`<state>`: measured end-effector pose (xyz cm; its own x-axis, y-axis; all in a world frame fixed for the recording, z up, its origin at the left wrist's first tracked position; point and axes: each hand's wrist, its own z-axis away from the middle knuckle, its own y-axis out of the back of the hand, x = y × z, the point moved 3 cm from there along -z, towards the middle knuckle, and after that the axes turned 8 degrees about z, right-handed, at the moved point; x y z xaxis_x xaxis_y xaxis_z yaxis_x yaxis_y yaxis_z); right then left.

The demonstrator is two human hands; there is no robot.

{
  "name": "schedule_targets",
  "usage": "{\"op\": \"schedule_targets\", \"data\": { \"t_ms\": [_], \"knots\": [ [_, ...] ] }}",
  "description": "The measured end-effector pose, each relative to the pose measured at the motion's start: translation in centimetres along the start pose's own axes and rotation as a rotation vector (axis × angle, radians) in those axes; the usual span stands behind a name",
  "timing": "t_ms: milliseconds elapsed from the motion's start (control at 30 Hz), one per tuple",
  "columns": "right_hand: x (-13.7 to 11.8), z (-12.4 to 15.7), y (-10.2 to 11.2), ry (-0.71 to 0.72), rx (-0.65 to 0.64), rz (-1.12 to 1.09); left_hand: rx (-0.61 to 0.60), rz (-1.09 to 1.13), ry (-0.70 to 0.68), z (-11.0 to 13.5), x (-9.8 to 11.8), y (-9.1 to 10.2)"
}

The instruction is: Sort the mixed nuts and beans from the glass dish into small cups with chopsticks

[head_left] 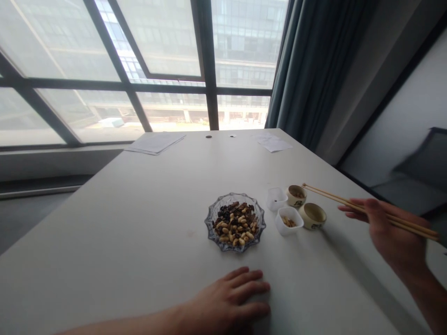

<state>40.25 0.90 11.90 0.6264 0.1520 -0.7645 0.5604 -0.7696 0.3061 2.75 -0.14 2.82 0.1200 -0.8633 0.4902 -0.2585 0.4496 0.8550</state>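
Observation:
A glass dish point(235, 222) of mixed nuts and dark seeds sits mid-table. My left hand point(228, 298) lies flat on the table just in front of it, fingers stretched out, holding nothing. My right hand point(387, 232) is raised at the right and grips a pair of wooden chopsticks point(366, 209), whose tips hover over the small cups. Two white square cups point(288, 220) point(276, 198) and two beige round cups point(296, 195) point(313, 216) stand right of the dish; the nearer white cup holds a few nuts.
The white table point(139, 223) reaches back to a large window. A stack of papers point(156, 143) lies at the far left, loose sheets point(274, 143) at the far right. A dark curtain point(307, 70) hangs at the right; a dark chair point(419, 172) stands beyond the table's right edge.

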Motion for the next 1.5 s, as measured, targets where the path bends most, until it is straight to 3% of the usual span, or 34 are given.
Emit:
{"op": "schedule_targets", "data": {
  "t_ms": [133,300,400,567,733,933,1100,1367,1500],
  "knots": [
    [-0.4,0.1,-0.8,0.0,-0.03,-0.035,-0.001,-0.005,0.001,0.0,0.1,0.1],
    [-2.7,0.7,-1.7,0.065,-0.062,-0.01,0.03,0.002,-0.006,0.0,0.1,0.0],
    [-4.3,1.6,-3.1,0.148,-0.255,-0.049,0.017,0.006,-0.019,0.0,0.0,-0.1],
    [-6.9,3.3,-6.5,0.482,-0.611,-0.081,0.02,0.006,-0.031,0.1,-0.2,-0.2],
    [-7.4,3.8,-9.2,0.651,-0.727,-0.053,0.021,-0.015,-0.04,0.2,-0.3,-0.4],
    [-6.9,4.6,-10.6,0.684,-0.815,-0.102,0.019,-0.003,-0.041,0.3,-0.3,-0.6],
    [-6.7,4.2,-8.7,0.603,-0.646,-0.129,0.012,0.007,-0.03,0.2,-0.3,-0.5],
    [-4.2,2.8,-0.1,0.234,-0.315,-0.011,0.026,0.023,-0.026,0.2,-0.2,-0.4],
    [-2.9,3.0,2.3,0.141,-0.25,0.075,0.022,0.023,-0.024,0.0,0.0,-0.1]
  ]
}}
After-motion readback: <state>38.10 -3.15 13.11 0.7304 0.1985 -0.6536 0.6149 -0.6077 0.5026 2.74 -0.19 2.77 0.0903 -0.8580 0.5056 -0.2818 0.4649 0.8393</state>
